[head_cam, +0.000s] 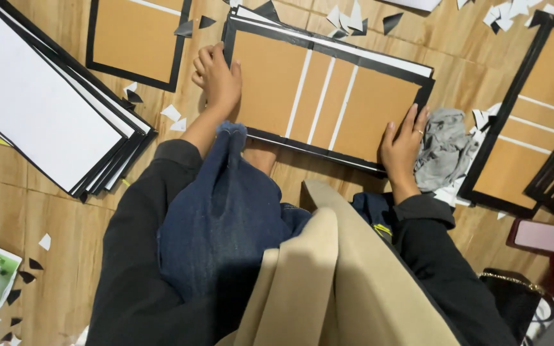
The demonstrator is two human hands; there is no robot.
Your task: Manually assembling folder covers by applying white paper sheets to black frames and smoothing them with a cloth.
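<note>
Warm indoor light falls evenly over a wooden floor (52,211), seen sharply from above.

Soft shadows sit close under the stacked white sheets (40,109) at left; the dark sleeves and denim in the foreground lose detail in shade. The lower right corner is dim and slightly blurred. White strips on the brown board (328,96) look bright, without glare.

I'm pressing matt brown cardboard (328,96) edged with black paper; crumpled grey cloth (444,150) is lying on glossy wood-look flooring (52,218).
</note>
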